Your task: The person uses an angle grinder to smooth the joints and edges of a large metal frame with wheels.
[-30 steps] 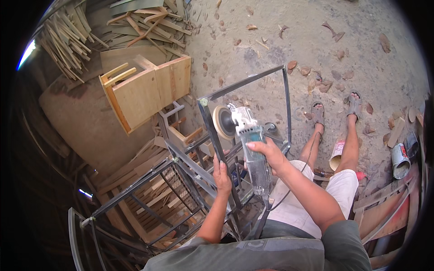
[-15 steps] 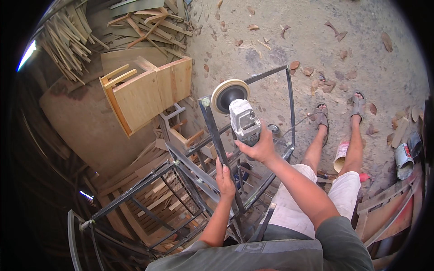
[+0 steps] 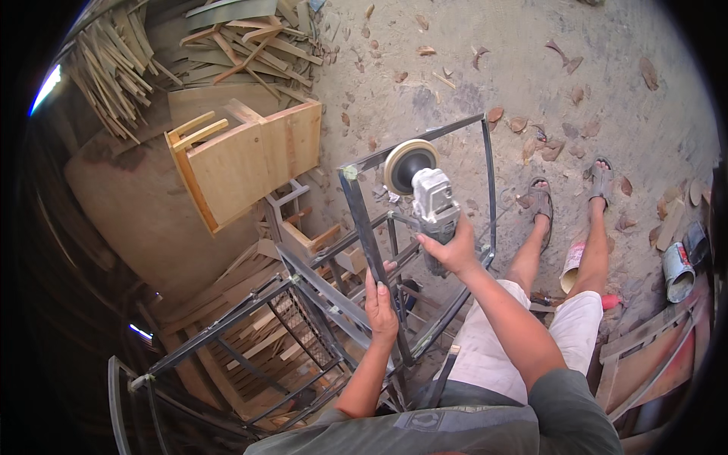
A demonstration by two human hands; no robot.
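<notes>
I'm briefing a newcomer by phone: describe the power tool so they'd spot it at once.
Find the dark metal frame, with the left hand on one bar. Just right of that bar, the right hand grips the power tool. Its round, pale-rimmed disc sets it apart from the frame's plain dark bars.

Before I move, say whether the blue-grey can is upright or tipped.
Tipped: the blue-grey can lies on its side, open mouth facing sideways.

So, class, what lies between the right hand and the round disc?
In the head view, the power tool's dusty grey front housing lies between the right hand and the disc.
</notes>
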